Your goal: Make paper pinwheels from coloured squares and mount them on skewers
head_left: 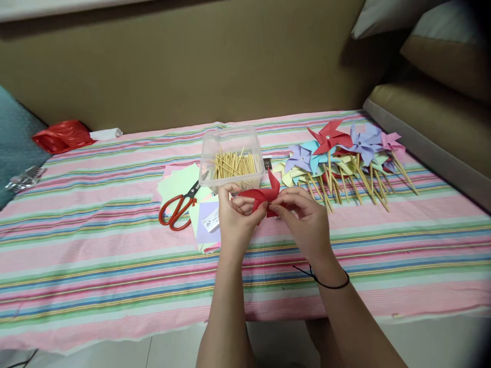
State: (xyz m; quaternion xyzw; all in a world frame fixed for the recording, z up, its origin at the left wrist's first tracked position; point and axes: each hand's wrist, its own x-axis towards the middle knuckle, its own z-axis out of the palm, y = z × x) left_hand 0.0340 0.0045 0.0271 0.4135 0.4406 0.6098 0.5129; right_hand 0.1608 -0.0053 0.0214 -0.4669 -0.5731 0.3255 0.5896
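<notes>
Between my two hands is a red paper pinwheel [270, 190] with curled blades, held above the striped cloth. My left hand [238, 210] pinches its left side between thumb and fingers. On the other side, my right hand [301, 212] has its fingertips pressed together at the pinwheel's centre; any small piece there is too small to make out. Just behind stands a clear plastic box [230, 135] of short wooden sticks [235, 164]. Left of my left hand, scissors [179, 205] with orange-red handles lie on coloured paper sheets [174, 181], near a small white box [210, 221].
Several finished pinwheels [333, 140] on sticks lie piled at the right. A red plastic bag [64, 137] and a white object [106, 134] lie at the back left. The striped cloth [115, 245] covers the surface, bounded by a brown backrest [184, 66] and cushions [448, 51].
</notes>
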